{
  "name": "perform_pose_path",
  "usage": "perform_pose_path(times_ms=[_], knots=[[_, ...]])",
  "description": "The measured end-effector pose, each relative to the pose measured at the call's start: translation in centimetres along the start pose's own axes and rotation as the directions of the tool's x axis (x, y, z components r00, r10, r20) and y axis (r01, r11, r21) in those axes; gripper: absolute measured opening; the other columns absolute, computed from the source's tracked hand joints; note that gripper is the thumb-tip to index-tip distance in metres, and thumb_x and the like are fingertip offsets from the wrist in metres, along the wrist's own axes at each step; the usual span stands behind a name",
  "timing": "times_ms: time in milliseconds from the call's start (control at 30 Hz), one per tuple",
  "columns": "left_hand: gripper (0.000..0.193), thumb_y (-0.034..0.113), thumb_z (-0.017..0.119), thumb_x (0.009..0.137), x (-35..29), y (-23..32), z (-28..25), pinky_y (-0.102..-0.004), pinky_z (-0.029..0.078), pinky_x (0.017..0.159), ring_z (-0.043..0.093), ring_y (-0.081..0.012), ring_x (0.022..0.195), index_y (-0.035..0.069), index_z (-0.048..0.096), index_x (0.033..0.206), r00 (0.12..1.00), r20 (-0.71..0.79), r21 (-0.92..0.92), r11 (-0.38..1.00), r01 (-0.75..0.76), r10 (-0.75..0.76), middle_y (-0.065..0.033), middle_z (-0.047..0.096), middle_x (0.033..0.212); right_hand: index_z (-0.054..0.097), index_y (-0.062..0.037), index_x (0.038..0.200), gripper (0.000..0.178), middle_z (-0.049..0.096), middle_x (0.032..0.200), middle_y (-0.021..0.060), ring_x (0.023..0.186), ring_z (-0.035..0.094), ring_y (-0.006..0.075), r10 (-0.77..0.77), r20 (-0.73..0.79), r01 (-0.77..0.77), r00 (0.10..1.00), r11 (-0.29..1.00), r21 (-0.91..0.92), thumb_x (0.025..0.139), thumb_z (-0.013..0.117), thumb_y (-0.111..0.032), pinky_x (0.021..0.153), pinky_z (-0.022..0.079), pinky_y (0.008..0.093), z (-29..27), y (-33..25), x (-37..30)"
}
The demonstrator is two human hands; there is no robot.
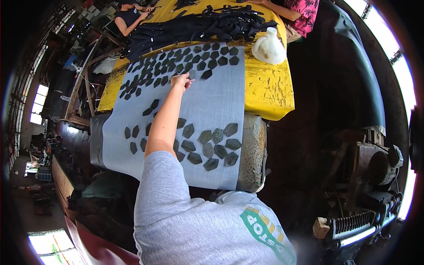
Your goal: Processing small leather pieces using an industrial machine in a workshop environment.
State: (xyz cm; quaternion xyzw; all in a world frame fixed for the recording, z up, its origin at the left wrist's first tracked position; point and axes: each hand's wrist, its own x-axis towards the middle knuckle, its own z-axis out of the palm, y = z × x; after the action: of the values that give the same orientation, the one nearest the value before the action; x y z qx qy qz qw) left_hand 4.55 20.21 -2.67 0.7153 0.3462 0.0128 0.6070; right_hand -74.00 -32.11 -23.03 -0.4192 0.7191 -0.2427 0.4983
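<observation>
My left hand (pixel 181 81) reaches far forward over a grey-white sheet (pixel 212 99). Thumb and fingers pinch a grey five-sided piece (pixel 192 73), held at the near side of a dense group of similar dark pieces. Those dark pentagon pieces (pixel 202 66) lie flat in loose rows at the sheet's far end. Closer to me, a second scatter of larger-looking greenish-black pieces (pixel 188 130) lies on the sheet, partly covered by my forearm. My right hand is out of sight.
A yellow-covered table (pixel 269 88) bears a heap of black straps (pixel 198 26) and a whitish plastic jug (pixel 269 47). Two people, one in a dark top (pixel 128 18), one in a pink patterned shirt (pixel 304 13), are at its far side. Machinery (pixel 360 225) stands right.
</observation>
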Motion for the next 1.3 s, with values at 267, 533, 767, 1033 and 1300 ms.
perform_pose_path(times_ms=[267,533,767,1033,1300], knots=[[0.020,0.020,0.068,0.078,-1.4,0.6,0.7,-0.0248,0.044,0.038,0.058,-0.0135,0.046,0.001,0.063,0.073,0.999,-0.047,0.086,0.996,-0.014,0.018,-0.0091,0.064,0.066,0.056,-0.0006,0.094,0.021,0.063,0.081,0.0130,0.056,0.054,0.0129,-0.033,0.112,0.033,0.993,0.999,-0.006,0.076,0.045,-0.003,0.046,0.042,0.0203,0.1,-0.7,0.1],[0.017,0.015,0.069,0.075,-2.7,1.1,1.0,-0.0235,0.046,0.040,0.060,-0.0138,0.048,-0.002,0.065,0.074,0.968,-0.191,0.267,0.957,-0.110,0.165,-0.0082,0.064,0.066,0.056,-0.0011,0.094,0.019,0.064,0.081,0.0115,0.056,0.053,0.0119,-0.048,0.109,0.050,0.993,0.999,-0.020,0.078,0.047,-0.006,0.047,0.043,0.0197,0.9,-1.5,-1.0],[0.012,0.010,0.065,0.077,0.2,-0.5,0.4,-0.0238,0.046,0.040,0.060,-0.0144,0.048,-0.002,0.063,0.075,0.989,-0.096,0.140,0.985,-0.100,0.114,-0.0096,0.065,0.067,0.057,-0.0026,0.093,0.017,0.064,0.080,0.0101,0.058,0.055,0.0119,-0.046,0.121,0.047,0.992,0.999,-0.008,0.078,0.049,-0.006,0.047,0.043,0.0200,0.1,0.1,0.0],[0.018,0.015,0.059,0.079,-1.4,0.3,0.7,-0.0241,0.045,0.040,0.059,-0.0139,0.047,-0.003,0.063,0.076,0.986,-0.105,0.243,0.965,-0.101,0.130,-0.0101,0.065,0.065,0.057,-0.0033,0.092,0.017,0.064,0.078,0.0094,0.058,0.055,0.0116,0.007,0.064,-0.004,0.998,0.999,-0.052,0.076,0.051,-0.004,0.047,0.043,0.0196,0.3,0.0,-0.5],[0.037,0.036,0.067,0.077,-1.9,-0.6,-0.1,-0.0267,0.039,0.037,0.054,-0.0138,0.041,0.001,0.065,0.065,0.949,-0.174,0.177,0.956,-0.234,0.265,-0.0064,0.060,0.055,0.057,-0.0034,0.090,0.016,0.062,0.076,0.0077,0.055,0.053,0.0101,0.010,0.115,-0.003,0.993,0.998,-0.058,0.075,0.054,0.000,0.045,0.040,0.0179,2.2,-2.8,-3.5]])
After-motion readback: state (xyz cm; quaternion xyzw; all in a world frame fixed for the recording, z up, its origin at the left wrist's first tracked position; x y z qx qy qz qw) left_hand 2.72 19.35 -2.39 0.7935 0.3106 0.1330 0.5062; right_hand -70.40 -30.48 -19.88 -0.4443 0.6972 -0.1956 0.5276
